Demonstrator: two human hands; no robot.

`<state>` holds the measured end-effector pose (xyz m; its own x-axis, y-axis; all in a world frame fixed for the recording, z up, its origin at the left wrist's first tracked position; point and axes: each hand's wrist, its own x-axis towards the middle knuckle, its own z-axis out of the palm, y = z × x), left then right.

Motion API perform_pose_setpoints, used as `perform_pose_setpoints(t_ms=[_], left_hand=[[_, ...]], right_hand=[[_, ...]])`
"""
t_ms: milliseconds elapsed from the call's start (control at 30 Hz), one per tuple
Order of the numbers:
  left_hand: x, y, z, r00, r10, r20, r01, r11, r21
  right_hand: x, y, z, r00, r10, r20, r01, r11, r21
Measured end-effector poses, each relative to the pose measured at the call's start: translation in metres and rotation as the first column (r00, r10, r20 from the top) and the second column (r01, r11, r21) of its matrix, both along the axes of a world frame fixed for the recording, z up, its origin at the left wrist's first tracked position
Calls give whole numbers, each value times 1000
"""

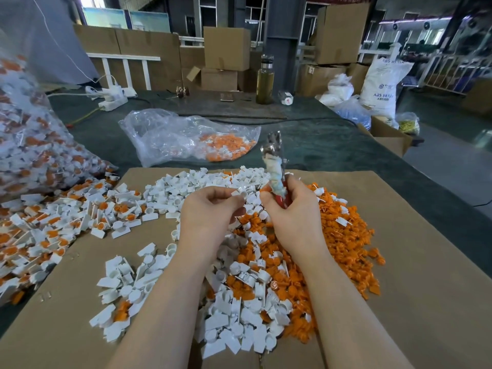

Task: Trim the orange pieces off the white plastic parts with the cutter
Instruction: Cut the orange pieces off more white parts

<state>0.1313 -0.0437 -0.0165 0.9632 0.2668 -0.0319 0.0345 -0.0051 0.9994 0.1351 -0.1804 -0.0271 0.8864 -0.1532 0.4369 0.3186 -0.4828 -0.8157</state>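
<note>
Left hand [210,206] pinches a small white part [241,192] at its fingertips, held above the cardboard sheet [426,262] on the counter [332,145]. Whether orange is attached to it, cannot tell. Right hand [290,206] grips the red handles of the cutter [275,166], fingers curled round them. Cutter's long axis runs near-to-far, blades pointing up and away, well past the part. Part sits just left of the handles, level with them, not the blades. Judgement: the blades must swing down and left, or the part rise, before any cut. Trimmed orange pieces [332,235] lie at right, untrimmed stock [53,225] at left.
</note>
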Motion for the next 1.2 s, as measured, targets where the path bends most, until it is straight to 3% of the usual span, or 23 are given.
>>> perform_pose_setpoints(t_ms=[167, 467, 800, 1200], left_hand=[[-3, 0, 4, 999, -33, 2, 33, 996, -87], [-7, -1, 8, 993, -102, 52, 111, 973, -201], [-7, -2, 7, 990, -76, 123, 83, 995, -57], [-8, -7, 6, 991, 16, 133, -15, 1000, -6]], right_hand=[[-2, 2, 0, 1000, 25, 12, -27, 991, 128], [0, 5, -3, 1000, -14, -8, 14, 1000, -21], [-2, 8, -2, 998, -57, 16, 57, 998, -12], [-1, 8, -3, 1000, -25, 11, 26, 997, -68]])
